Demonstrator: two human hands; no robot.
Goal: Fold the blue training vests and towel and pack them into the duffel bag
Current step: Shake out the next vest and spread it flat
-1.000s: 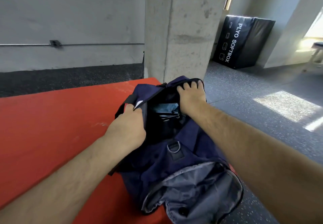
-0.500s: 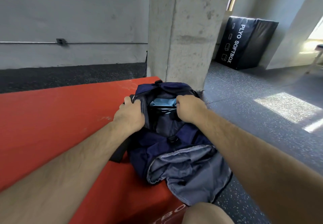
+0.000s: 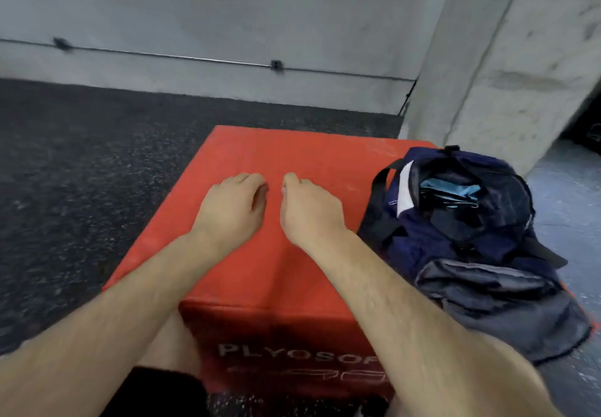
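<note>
A person's two bare arms reach over the top of a red plyo box on a gym floor, with the packing job apparently near its end. The left hand and right hand sit side by side over the middle of the box, fingers loosely curled downward and holding nothing. Whether the fingertips touch the vinyl cannot be told through the blur.

The navy duffel bag lies on the right-hand side of the box, well clear of both hands. Its mouth gapes unzipped, and its grey end panel droops over the box's front right corner. Light blue fabric shows in layers inside the opening, most likely the folded training vests. The towel cannot be picked out among the dark folds.

No loose vest or towel shows on the box top or on the dark floor to the box's left, which suggests the folding and loading are done. The bag's open mouth is the one thing that looks unfinished. A concrete pillar rises behind the box's far right corner.
</note>
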